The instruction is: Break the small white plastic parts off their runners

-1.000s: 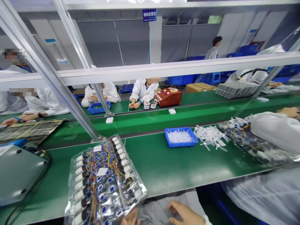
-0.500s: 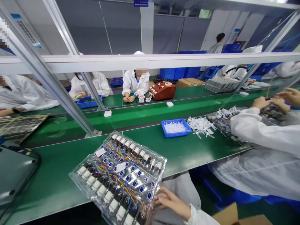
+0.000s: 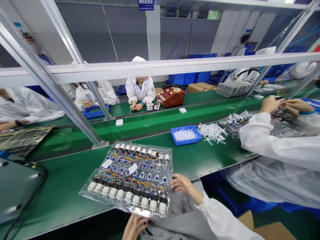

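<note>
A clear plastic tray [image 3: 87, 191] sits on the green bench, its front right corner overhanging the edge. Inside it are rows of white-and-black cylindrical parts [image 3: 128, 194], small blue pieces, and bundles of yellow, red and blue wires [image 3: 120, 178]. Two white paper slips [image 3: 132, 169] rest on top. My left hand [image 3: 133, 226] is below the tray's front lip, fingers curled against it; their tips are partly hidden. Beside the tray's right edge, my right hand [image 3: 185, 186] has its fingers stretched out, tips at or very near the plastic.
A blue bin [image 3: 186, 143] of white strips and a loose strip pile [image 3: 212, 132] lie right of the tray. A co-worker's sleeve [image 3: 272, 140] reaches in at right. A grey-green case [image 3: 20, 190] stands at left; a metal post [image 3: 72, 103] rises behind the tray.
The tray has turned counterclockwise, its front edge now lying more level across the view. My left hand has come into sight below it. My right hand has moved up slightly.
</note>
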### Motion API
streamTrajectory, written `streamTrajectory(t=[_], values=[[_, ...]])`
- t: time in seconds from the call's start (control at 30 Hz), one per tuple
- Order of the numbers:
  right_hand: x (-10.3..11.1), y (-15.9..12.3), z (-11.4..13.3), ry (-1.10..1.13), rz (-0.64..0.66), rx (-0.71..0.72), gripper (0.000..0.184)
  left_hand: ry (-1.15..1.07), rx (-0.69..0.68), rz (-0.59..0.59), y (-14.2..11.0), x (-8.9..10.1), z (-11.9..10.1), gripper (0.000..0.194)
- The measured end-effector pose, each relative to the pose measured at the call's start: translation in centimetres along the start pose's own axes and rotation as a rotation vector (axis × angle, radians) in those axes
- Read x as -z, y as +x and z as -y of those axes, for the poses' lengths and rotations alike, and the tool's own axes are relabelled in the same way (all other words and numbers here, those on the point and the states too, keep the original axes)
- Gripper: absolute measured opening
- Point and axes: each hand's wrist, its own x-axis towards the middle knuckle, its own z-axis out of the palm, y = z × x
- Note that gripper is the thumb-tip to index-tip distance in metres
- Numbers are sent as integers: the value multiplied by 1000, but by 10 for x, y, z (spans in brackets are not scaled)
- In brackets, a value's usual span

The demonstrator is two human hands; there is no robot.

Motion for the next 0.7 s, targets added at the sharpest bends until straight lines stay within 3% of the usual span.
streamTrajectory(t=[0.2, 0.47, 0.6, 0.7], values=[[14, 48, 49, -24, -76, -50, 31, -117, 38, 222, 34, -37, 1, 53], [44, 100, 78, -206, -243, 69, 27, -472, 210, 562, 43, -90, 2, 40], [56, 102, 78, -302, -272, 143, 30, -522, 293, 629, 46, -95, 1, 35], [62, 98, 75, -351, -257, 170, 31, -521, 322, 636, 45, -84, -5, 36]])
